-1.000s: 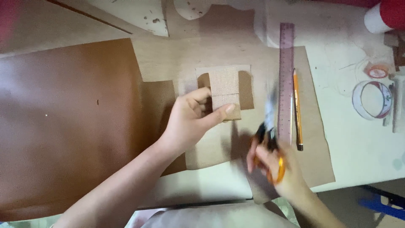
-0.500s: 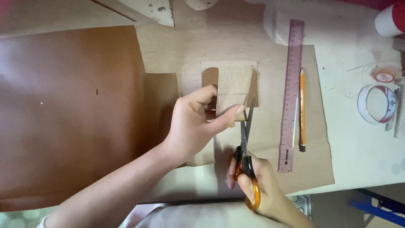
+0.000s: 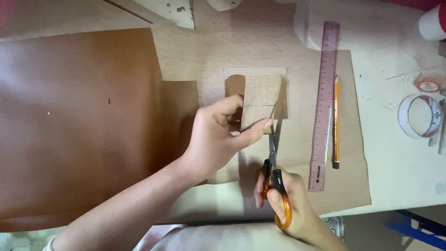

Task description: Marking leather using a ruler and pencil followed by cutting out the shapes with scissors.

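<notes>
My left hand (image 3: pixel 216 137) pinches a small folded piece of tan woven fabric (image 3: pixel 260 100) between thumb and fingers, holding it just above the table. My right hand (image 3: pixel 283 202) grips orange-handled scissors (image 3: pixel 274 172), fingers through the loops. The blades point away from me and close on the right edge of the fabric piece, near my left thumb tip. Beneath the piece lies a brown leather cutout (image 3: pixel 234 86) on a larger tan fabric sheet (image 3: pixel 241 42).
A big brown leather sheet (image 3: pixel 79 121) covers the left of the table. A translucent purple ruler (image 3: pixel 324 102) and an orange pencil (image 3: pixel 336 121) lie to the right of the scissors. A tape roll (image 3: pixel 420 116) sits at far right on the white table (image 3: pixel 399 176).
My right hand brought the scissors from beside the ruler leftward and up to the fabric piece's right edge. My left hand kept its hold on the piece.
</notes>
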